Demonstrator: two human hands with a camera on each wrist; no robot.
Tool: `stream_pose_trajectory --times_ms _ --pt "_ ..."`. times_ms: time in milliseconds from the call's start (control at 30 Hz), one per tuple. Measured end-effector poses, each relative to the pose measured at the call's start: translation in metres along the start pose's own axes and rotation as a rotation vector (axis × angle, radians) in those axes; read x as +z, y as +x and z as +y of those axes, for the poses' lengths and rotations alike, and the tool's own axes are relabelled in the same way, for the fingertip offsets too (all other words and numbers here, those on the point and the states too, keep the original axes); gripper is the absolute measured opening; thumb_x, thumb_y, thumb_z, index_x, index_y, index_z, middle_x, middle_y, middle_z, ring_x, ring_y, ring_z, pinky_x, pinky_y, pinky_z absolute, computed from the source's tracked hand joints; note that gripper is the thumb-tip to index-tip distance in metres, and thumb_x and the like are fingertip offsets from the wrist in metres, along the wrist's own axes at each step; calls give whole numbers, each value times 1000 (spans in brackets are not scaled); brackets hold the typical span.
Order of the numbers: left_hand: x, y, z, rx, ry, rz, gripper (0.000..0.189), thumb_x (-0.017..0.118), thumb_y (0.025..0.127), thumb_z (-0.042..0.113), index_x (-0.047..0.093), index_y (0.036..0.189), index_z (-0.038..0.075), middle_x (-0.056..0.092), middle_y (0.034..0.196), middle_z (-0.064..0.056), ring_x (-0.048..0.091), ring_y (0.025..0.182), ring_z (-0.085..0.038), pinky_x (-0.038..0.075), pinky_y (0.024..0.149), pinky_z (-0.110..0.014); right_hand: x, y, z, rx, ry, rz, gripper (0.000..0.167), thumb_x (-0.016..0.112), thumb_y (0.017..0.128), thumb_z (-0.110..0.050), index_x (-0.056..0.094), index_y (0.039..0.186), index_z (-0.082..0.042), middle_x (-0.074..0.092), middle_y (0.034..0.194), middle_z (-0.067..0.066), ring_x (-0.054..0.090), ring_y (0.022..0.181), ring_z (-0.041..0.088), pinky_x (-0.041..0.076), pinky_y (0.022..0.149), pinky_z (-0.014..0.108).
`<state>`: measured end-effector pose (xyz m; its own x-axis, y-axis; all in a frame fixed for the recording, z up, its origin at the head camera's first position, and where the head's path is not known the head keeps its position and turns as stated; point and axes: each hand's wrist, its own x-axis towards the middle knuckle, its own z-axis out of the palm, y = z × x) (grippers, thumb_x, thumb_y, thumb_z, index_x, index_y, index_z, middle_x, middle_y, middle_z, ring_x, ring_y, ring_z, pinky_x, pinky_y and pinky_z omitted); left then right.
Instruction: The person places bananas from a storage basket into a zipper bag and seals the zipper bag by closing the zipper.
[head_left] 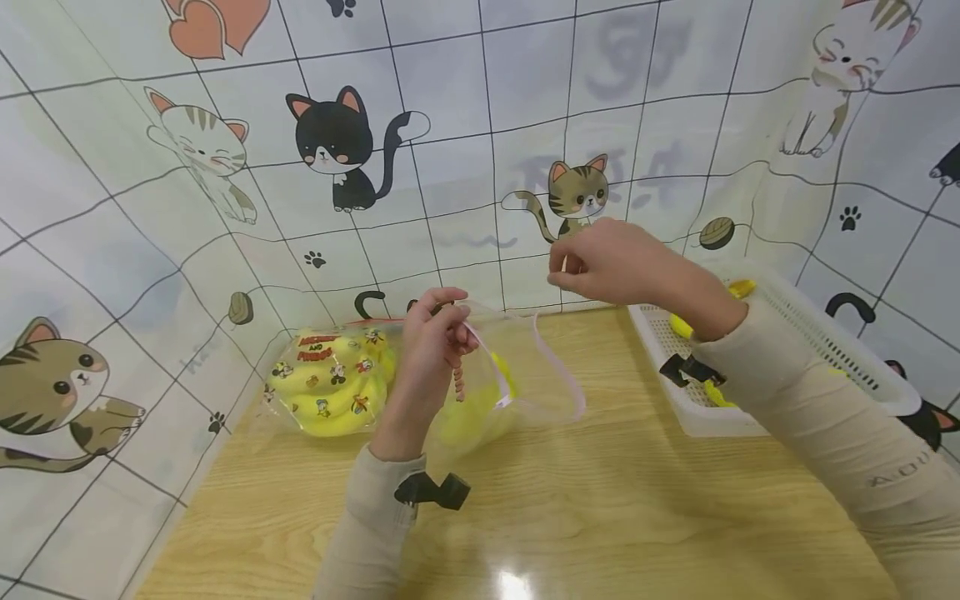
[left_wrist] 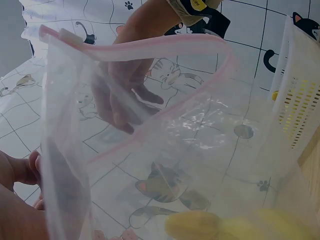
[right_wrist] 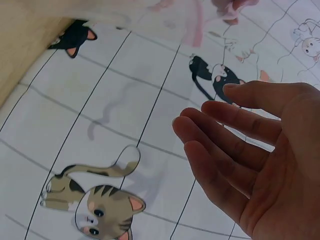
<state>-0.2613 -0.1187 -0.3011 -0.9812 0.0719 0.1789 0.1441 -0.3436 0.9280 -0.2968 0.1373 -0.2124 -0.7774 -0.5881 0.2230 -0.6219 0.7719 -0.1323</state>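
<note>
My left hand (head_left: 435, 350) pinches the upper left edge of a clear zip bag (head_left: 573, 392) with a pink closure strip. The bag's mouth gapes in the left wrist view, where the white slider (left_wrist: 70, 38) is near one end of the strip. Yellow objects (head_left: 476, 410) lie in the bag's lower part, blurred by the plastic. Above and right of the bag, my right hand (head_left: 611, 262) hangs in the air. Its fingers (right_wrist: 225, 135) are loosely bent, with nothing held, in the right wrist view.
A filled clear bag (head_left: 330, 379) with cartoon prints and yellow contents lies at the left on the wooden table (head_left: 600, 508). At the right, a white perforated basket (head_left: 720, 423) holds yellow things. A cat-patterned sheet (head_left: 450, 167) rises behind the table.
</note>
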Motion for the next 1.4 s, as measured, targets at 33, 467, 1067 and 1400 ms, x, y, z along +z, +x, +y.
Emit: stream_pose_trajectory --times_ms 33,467,1067,1400 --pt "0 1 0 3 -6 9 16 53 100 3 55 116 6 50 56 3 58 50 -10 48 54 -20 -4 -1 6 16 -16 -20 14 63 101 -27 74 103 -18 76 89 -3 68 79 14 56 73 41" --pt "-1 -4 5 2 -45 104 13 54 101 2 55 112 8 50 56 3 54 50 -10 51 58 -22 7 -13 110 293 140 -580 40 58 105 -35 60 129 -3 72 98 12 71 85 23 62 74 41" --pt "4 -3 0 7 3 59 14 56 101 5 55 115 7 50 60 3 57 53 -11 50 59 -22 61 -60 196 588 267 -755 78 70 91 -58 52 134 5 64 117 27 66 107 40 58 93 56" --pt "2 -2 0 -8 8 30 13 57 101 7 56 115 8 51 59 3 58 54 -12 50 60 -23 68 -65 203 612 302 -772 76 74 88 -58 54 129 2 68 109 20 68 100 32 60 89 50"
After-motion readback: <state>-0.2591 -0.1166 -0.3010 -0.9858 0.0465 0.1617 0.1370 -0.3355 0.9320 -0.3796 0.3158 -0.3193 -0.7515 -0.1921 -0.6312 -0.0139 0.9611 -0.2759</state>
